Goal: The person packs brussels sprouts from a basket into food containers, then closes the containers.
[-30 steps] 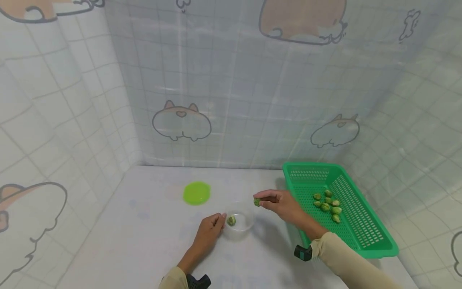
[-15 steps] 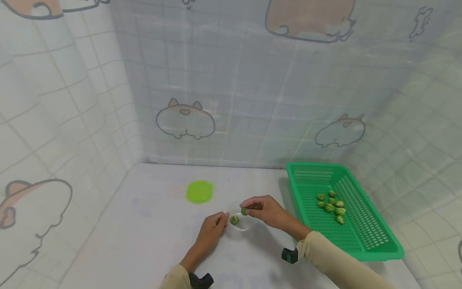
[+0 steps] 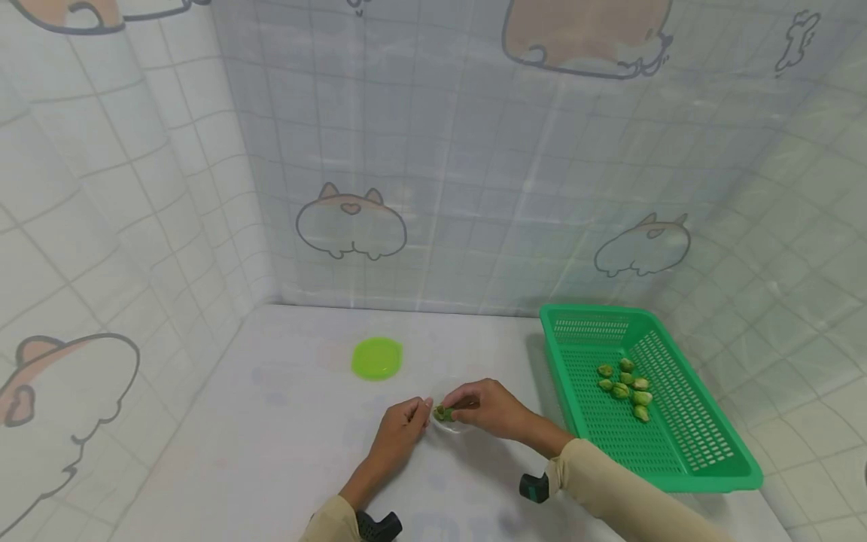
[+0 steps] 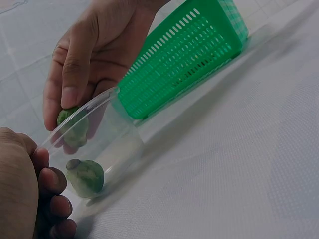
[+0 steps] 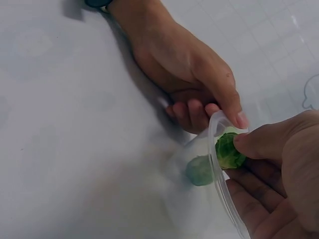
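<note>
A clear plastic tub [image 4: 124, 144] stands on the white table, one Brussels sprout [image 4: 85, 178] lying at its bottom. My left hand [image 3: 398, 435] grips the tub's rim at its left side, thumb on top and fingers curled below. Between the thumb and fingers of my right hand [image 3: 494, 410], a second Brussels sprout [image 5: 230, 151] is pinched at the tub's mouth, partly inside the rim. In the head view my right hand covers much of the tub.
On the right stands a green perforated basket [image 3: 677, 452] with several Brussels sprouts [image 3: 620, 391] in it. A light green lid [image 3: 377, 358] lies behind the tub. Patterned curtains [image 3: 474, 188] rise at the back and both sides.
My right hand has come left and down, bringing the pinched Brussels sprout from beside the tub to its mouth. My left hand has kept its grip on the rim.
</note>
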Demonstrator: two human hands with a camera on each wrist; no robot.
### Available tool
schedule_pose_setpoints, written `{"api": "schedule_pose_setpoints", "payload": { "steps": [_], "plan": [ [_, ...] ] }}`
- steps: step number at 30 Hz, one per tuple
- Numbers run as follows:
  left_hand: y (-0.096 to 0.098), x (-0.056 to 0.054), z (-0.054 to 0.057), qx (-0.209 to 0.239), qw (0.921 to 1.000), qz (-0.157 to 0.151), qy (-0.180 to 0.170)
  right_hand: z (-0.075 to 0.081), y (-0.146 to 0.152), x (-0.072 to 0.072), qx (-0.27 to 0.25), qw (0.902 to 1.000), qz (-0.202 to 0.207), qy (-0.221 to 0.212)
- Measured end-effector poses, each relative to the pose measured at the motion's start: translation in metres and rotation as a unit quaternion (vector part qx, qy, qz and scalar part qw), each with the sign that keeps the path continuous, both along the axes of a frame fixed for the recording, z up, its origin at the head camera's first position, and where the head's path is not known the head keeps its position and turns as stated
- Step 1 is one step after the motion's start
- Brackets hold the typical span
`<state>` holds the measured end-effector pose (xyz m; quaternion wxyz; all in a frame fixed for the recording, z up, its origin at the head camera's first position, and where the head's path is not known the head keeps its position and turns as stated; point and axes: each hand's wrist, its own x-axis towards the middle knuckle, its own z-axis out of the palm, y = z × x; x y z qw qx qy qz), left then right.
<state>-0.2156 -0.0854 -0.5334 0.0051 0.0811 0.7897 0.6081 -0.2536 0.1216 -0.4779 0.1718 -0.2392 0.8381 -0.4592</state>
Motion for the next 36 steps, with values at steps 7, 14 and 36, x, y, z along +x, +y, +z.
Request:
{"api": "schedule_pose_setpoints", "payload": {
  "steps": [7,14,36],
  "plan": [
    [-0.002,-0.005,-0.008,-0.006,0.9998,-0.009,-0.014,-0.004,-0.006,0.001,0.028,0.9994,0.004,0.022],
    [-0.003,-0.014,-0.033,-0.015,0.9998,-0.009,-0.006,-0.008,-0.01,0.006,0.021,0.999,-0.014,0.036],
    [-0.006,-0.013,-0.029,-0.02,0.9997,-0.013,-0.001,-0.01,-0.013,0.015,0.014,0.998,-0.016,0.06]
  ]
}}
